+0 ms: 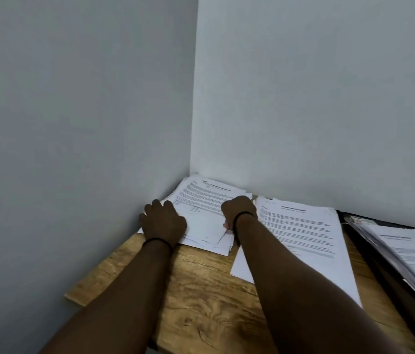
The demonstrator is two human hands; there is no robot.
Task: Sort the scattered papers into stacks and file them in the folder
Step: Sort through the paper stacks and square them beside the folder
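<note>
You had the wooden tabletop (201,290) set into the corner of the two grey walls, and the sorting looked well under way, though not finished. The folder (369,254) lay open far to the right of your fingers, dark-covered, already carrying a thick sheaf of printed sheets, so some filing seemed done. Between it and your right hand sat the middle stack (303,233), fairly squared, with a bold heading and lines of text; your right forearm crossed its near-left corner. Under your fingers was the corner pile (201,208), pushed against both walls, its edges fanned and uneven at the near side (the least tidy of the three). I judged that this pile still needed squaring, and both loose stacks still had to go into the folder.

Your left hand (163,221) rested palm-down on the pile's left edge, fingers curled loosely over the paper; whether they gripped the sheets I could not tell. Your right hand (238,213) was curled at the pile's right edge, its fingers seemingly pinching the sheets there, though the back of the hand hid most of the hold. Each wrist wore a thin dark band.
</note>
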